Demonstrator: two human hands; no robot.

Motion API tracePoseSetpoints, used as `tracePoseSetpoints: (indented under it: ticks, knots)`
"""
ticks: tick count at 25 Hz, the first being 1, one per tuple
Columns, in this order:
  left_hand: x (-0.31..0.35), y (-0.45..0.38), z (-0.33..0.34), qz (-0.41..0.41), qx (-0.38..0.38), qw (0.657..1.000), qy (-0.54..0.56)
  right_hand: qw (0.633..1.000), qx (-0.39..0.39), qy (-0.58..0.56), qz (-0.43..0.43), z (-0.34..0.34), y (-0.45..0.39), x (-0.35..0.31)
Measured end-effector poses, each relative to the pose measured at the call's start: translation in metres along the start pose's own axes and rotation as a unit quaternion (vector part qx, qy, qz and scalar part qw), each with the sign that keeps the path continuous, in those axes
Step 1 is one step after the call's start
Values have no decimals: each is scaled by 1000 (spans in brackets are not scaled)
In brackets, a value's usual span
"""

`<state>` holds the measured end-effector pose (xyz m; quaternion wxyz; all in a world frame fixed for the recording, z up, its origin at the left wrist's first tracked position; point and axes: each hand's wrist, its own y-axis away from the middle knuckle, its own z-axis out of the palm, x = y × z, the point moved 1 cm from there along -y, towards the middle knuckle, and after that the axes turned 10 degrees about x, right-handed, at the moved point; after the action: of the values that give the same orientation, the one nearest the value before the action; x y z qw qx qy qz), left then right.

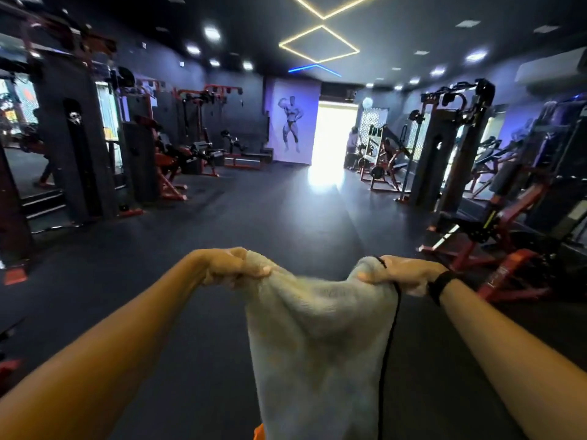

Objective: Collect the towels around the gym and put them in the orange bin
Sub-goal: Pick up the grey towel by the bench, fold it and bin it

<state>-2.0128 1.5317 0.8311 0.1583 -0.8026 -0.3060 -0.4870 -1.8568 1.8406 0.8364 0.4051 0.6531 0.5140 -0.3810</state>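
Left hand (233, 265) and right hand (401, 273) each clenched on towel (317, 338) corner | orange bin (259, 432) barely visible beneath | risk: hanging towel hides bin, drop may miss.

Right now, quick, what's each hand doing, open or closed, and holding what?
Left hand: closed, gripping one top corner of the towel.
Right hand: closed on the towel's other top corner, with a thin black cord hanging from it.
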Motion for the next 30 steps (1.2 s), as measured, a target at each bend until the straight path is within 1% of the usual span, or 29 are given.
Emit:
tracePoseSetpoints:
  ticks: [1, 2, 3, 4, 5, 6, 7, 8, 9, 10, 11, 12, 13, 14, 15, 16, 17, 18, 19, 21, 22, 23, 24, 25, 26, 27, 28, 29, 30]
  knots:
    - [3, -2, 0, 11, 42, 996, 72, 999, 28, -20, -12, -3, -3, 0]
    - [10, -2, -2, 19, 95, 977, 192, 994, 63, -79, -33, -14, -8, -4]
    - [13, -5, -10, 33, 116, 958, 259, 985, 83, -142, -56, -22, -8, -17]
    - [17, -9, -16, 40, 94, 952, 290, 974, 79, -201, -66, -29, -7, -28]
    - [15, -13, -17, 37, 62, 974, 214, 972, 61, -217, -71, -30, -5, -34]
    - [11, -12, -13, 12, 25, 996, 89, 982, 31, -181, -48, -23, -1, -35]
    - [-2, -13, -8, -12, -11, 999, -31, 995, 0, -96, -3, -13, 1, -29]
    - [-10, -13, -6, -18, -30, 996, -87, 999, -27, -19, 30, -4, 1, -19]
    - [-13, -13, -6, -9, -29, 997, -75, 999, -33, 16, 40, -1, -3, -14]
    - [-11, -10, -9, 7, 13, 1000, -7, 1000, -11, 0, 25, -1, -6, -14]
    - [-7, -8, -15, 23, 66, 992, 103, 998, 35, -54, -12, -5, -9, -19]
    - [-3, -7, -23, 38, 106, 973, 199, 989, 73, -122, -51, -10, -9, -28]
    - [1, -6, -32, 49, 112, 962, 244, 976, 81, -189, -74, -13, -6, -38]
    - [0, -7, -38, 46, 94, 970, 219, 965, 77, -239, -78, -14, -4, -41]
    - [-3, -5, -37, 25, 68, 987, 141, 968, 54, -237, -65, -11, 0, -39]
    - [-8, -2, -33, 3, 54, 996, 66, 982, 41, -181, -36, -4, 2, -31]
    - [-15, 0, -30, -2, 65, 997, 28, 994, 29, -108, -13, 0, 2, -17]
    - [-15, 1, -27, 2, 99, 994, 38, 997, 47, -54, -3, 0, 2, -10]
    - [-12, 0, -25, 16, 139, 987, 82, 996, 78, -45, -7, -5, 0, -10]
    - [2, -4, -25, 34, 206, 953, 221, 979, 161, -121, -44, -18, -3, -25]
    - [9, -7, -26, 30, 206, 941, 267, 964, 192, -174, -63, -22, -2, -35]
    - [16, -9, -25, 30, 181, 947, 264, 951, 195, -224, -80, -23, 0, -42]
    - [15, -11, -26, 15, 149, 971, 184, 947, 174, -253, -90, -18, 3, -43]
    - [5, -11, -22, -21, 112, 992, 60, 958, 128, -242, -85, -9, 5, -32]
    - [-9, -8, -15, -59, 80, 994, -53, 977, 90, -183, -53, 5, 8, -13]
    - [-19, -2, -7, -80, 67, 988, -110, 993, 48, -103, -12, 16, 9, 7]
    - [-24, 2, -2, -91, 66, 989, -97, 999, 28, -26, 21, 21, 12, 21]
    - [-22, 4, -1, -82, 79, 992, -59, 999, 36, 3, 22, 21, 12, 25]
    - [-17, 4, -3, -67, 106, 992, 11, 998, 62, -15, 2, 16, 10, 19]
